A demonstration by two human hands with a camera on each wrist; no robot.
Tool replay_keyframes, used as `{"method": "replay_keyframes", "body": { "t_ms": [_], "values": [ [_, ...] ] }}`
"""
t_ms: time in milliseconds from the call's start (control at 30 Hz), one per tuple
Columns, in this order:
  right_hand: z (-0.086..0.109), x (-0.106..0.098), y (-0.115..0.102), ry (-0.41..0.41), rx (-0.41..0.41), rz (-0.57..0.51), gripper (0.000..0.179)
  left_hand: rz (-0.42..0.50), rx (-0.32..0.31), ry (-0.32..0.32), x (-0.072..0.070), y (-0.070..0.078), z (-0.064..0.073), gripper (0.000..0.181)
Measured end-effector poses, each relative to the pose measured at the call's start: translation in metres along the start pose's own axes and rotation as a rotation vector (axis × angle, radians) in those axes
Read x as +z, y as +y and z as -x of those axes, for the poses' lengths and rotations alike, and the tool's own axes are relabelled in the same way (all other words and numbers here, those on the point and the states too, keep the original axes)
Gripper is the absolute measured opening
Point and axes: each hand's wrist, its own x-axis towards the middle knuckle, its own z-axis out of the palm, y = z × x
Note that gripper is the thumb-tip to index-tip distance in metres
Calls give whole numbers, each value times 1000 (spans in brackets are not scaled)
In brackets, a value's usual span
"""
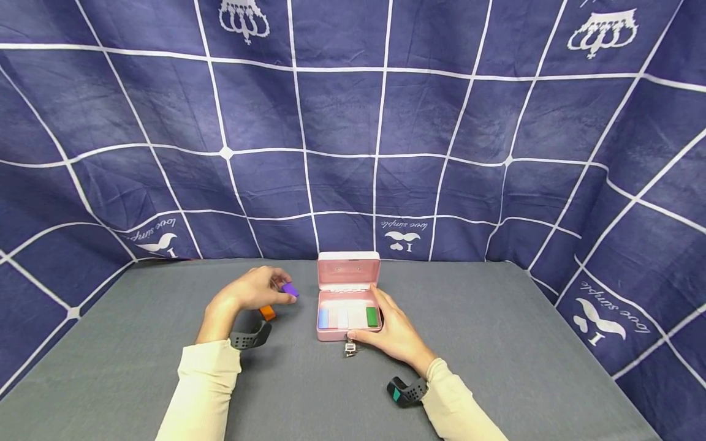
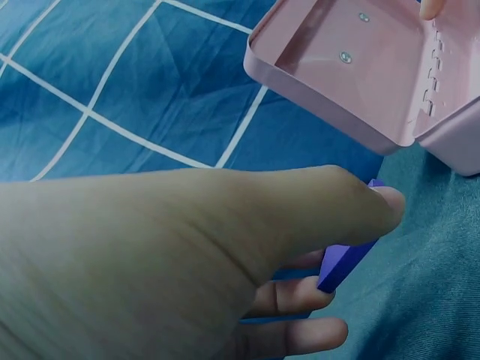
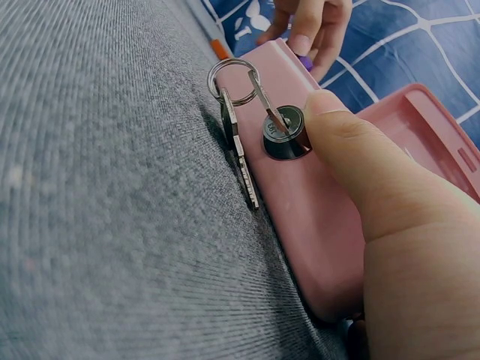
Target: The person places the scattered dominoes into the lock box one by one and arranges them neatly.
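Observation:
My left hand (image 1: 250, 290) pinches a purple block (image 1: 290, 290) between thumb and fingers, to the left of a pink metal cash box (image 1: 328, 336). The box's lid stands open, hinged at the back. Inside lie a light blue block (image 1: 323, 318) at the left, a white block (image 1: 343, 318) in the middle and a green block (image 1: 372, 316) at the right. My right hand (image 1: 398, 334) grips the box's right side, its thumb on the front wall beside the round lock (image 3: 286, 135). A key (image 3: 266, 101) sits in that lock, and another key (image 3: 238, 146) hangs from its ring.
An orange block (image 1: 267, 313) lies on the grey cloth-covered table (image 1: 309, 392), close beneath the left hand. Behind the table hangs a dark blue cloth (image 1: 342, 116) with white lines, which also runs along both sides.

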Motion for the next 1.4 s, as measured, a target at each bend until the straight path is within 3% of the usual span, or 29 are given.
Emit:
{"method": "replay_keyframes", "body": {
  "t_ms": [467,1400],
  "values": [
    [0,0,2,2,-10,5,110,24,50,-26,4,8,-5,47],
    [0,-1,0,-9,-5,13,109,31,84,-35,8,21,-9,46]
  ]
}}
